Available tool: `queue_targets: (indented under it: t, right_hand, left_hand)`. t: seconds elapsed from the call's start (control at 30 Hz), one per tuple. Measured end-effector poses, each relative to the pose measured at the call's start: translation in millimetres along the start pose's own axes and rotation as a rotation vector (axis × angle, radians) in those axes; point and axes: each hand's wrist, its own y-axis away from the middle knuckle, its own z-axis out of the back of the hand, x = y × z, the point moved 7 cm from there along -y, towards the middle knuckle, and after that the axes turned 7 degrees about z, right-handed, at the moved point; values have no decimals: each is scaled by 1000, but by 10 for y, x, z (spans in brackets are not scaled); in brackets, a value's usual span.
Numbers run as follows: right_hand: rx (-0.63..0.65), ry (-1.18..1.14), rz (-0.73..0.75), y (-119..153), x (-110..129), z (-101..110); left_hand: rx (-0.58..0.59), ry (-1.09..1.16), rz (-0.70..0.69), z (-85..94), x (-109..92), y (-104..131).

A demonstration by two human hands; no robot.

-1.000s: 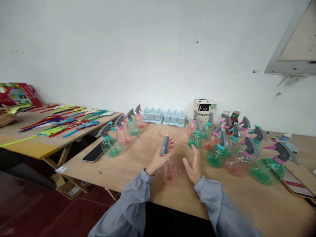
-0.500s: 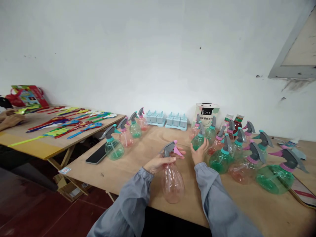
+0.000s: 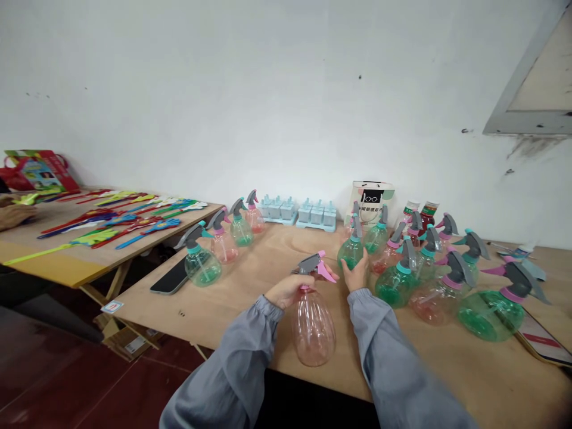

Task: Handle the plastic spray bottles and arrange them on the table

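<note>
My left hand point(image 3: 292, 289) is wrapped round the neck of a clear pink spray bottle point(image 3: 314, 328), just under its grey head and pink trigger. The bottle is upright near the table's front edge. Farther back, my right hand point(image 3: 356, 271) grips the body of a green spray bottle point(image 3: 350, 252) with a grey and teal head. Its thumb and fingers are on the bottle's sides. To the right of that hand, a group of green and pink spray bottles point(image 3: 395, 285) stands close together.
Left on the wooden table point(image 3: 250, 298) are several spray bottles point(image 3: 203, 265) and a black phone point(image 3: 172, 277). Pale blue ice-pop moulds point(image 3: 316, 215) and a paper bag point(image 3: 370, 205) stand by the wall. Another phone point(image 3: 543, 339) lies right. A person's hand point(image 3: 15, 214) is at the left table with colourful hand-shaped items point(image 3: 147, 225).
My left hand now closes round the pink bottle's neck, where its fingers were stretched out before. My right hand and the green bottle have shifted slightly left. The view has moved a little.
</note>
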Motion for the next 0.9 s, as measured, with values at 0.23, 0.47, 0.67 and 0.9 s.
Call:
queue_targets:
  t: [0.23,0.47,0.67,0.9]
  right_hand:
    - [16,-52,32,232,171,191]
    - [59,-145,52,421,330,379]
    - [54,-185,47,429,380,413]
    - [69,-201,19,425,362,394]
  left_hand:
    - [-39,75,157,-37,91,-56]
    - [-98,156,178,-100,40,-28]
    - [-128,92,176,-101,77,-29]
    - [-287,140,38,71,-4,-68]
